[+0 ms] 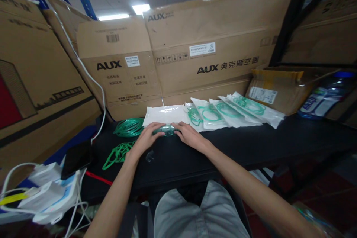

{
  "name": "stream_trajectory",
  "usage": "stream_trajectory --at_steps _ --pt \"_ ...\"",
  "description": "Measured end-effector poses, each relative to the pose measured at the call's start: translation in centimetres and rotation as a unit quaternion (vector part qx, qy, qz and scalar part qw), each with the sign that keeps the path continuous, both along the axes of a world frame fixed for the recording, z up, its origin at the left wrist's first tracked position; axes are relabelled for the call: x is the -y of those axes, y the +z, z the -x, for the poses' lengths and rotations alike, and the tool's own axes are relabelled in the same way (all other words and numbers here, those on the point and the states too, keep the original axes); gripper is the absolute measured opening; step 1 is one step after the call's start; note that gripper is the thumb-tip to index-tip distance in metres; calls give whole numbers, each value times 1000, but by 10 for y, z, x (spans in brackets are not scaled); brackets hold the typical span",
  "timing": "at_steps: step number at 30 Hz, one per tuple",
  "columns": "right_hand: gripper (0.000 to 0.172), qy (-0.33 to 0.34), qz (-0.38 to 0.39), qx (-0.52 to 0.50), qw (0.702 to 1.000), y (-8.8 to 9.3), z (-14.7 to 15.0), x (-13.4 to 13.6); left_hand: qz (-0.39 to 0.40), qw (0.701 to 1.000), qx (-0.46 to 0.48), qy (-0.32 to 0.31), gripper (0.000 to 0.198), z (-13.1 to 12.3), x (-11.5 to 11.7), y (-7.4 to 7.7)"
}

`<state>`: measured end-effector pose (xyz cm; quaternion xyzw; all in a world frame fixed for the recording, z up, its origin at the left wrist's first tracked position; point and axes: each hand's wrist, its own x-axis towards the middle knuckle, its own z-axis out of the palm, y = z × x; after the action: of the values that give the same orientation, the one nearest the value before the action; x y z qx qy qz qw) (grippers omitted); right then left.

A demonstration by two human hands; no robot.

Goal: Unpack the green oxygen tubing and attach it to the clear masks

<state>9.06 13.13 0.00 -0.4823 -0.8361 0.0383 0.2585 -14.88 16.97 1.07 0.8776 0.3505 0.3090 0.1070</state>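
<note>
Starting at the far left, white chargers and cables (47, 193) lie heaped at the worktop's (251, 145) edge, with a dark phone (76, 158) just beside them. Further in, a coil of green tubing (129, 126) rests on the black surface, and a flat green strap (117, 153) lies near it, closer to the person. The left hand (146, 138) comes next, palm down, its fingers (156, 126) curled loosely over the left end of a clear green-tinted mask (166, 130). That mask sits on the worktop between both hands, just in front of an empty white pouch (164, 113). The right hand (189, 134) presses on the mask's right end, fingers spread lightly and bent over it; neither hand is fully closed. Beyond the right hand a row of sealed pouches with green tubing (231, 109) overlaps, fanning toward the right. Past them stands an open cardboard box (279, 87), then a plastic bottle (325, 98) lying on its side. Large AUX cartons (200, 52) wall the back.
</note>
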Motion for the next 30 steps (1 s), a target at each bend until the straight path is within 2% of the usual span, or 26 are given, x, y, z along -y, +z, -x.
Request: stream_trajectory --at_steps 6,9,13,18,23,27,30 --pt "50 4 4 -9 1000 -4 -2 -5 -3 1000 9 4 43 -1 3 -2" --pt "53 18 5 -22 1000 -4 -5 -8 0 1000 1 -8 39 -3 4 -1" --pt "50 32 3 -38 999 -2 -10 -8 6 1000 -10 -6 36 -4 4 0" --pt "53 31 -2 -42 999 -1 -12 -8 8 1000 0 -3 40 -4 4 -1" --pt "56 31 -6 -38 999 -4 -11 -8 7 1000 -4 -7 34 -5 4 -1" --pt "60 18 -30 -33 999 -6 -5 -2 6 1000 -9 -6 36 -4 2 -1" --pt "64 -9 -72 -33 997 3 -4 1 -8 1000 -12 -4 36 -5 1 -1"
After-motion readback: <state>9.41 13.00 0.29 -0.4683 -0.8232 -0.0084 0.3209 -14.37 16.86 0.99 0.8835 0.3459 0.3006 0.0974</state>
